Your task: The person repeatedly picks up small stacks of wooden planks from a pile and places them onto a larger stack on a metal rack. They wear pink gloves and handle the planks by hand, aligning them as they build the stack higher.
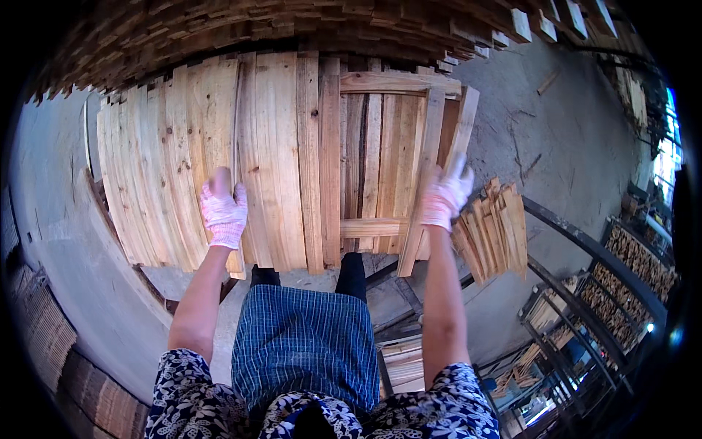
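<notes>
Both my hands wear pale pink-and-white knit gloves with bare fingertips. My left hand (223, 208) is closed at the edge of a narrow wooden slat (236, 146) on a broad layer of pale planks (175, 154). Over on the right, my right hand (444, 196) is wrapped round a tilted wooden slat (463, 121), its fingers slightly blurred. Beside that hand lies another long slat (431, 135), crossing the ends of two short crosspieces. The far crosspiece (387, 82) and the near crosspiece (373, 227) lie over the planks.
A high stack of lumber (256, 25) borders the far side. Short wood pieces (493, 227) fan out right of my right hand. Dark metal rails (585, 245) and racks stand at the right. More stacked wood (95, 388) lines the lower left. Scraps lie on the concrete floor (563, 139).
</notes>
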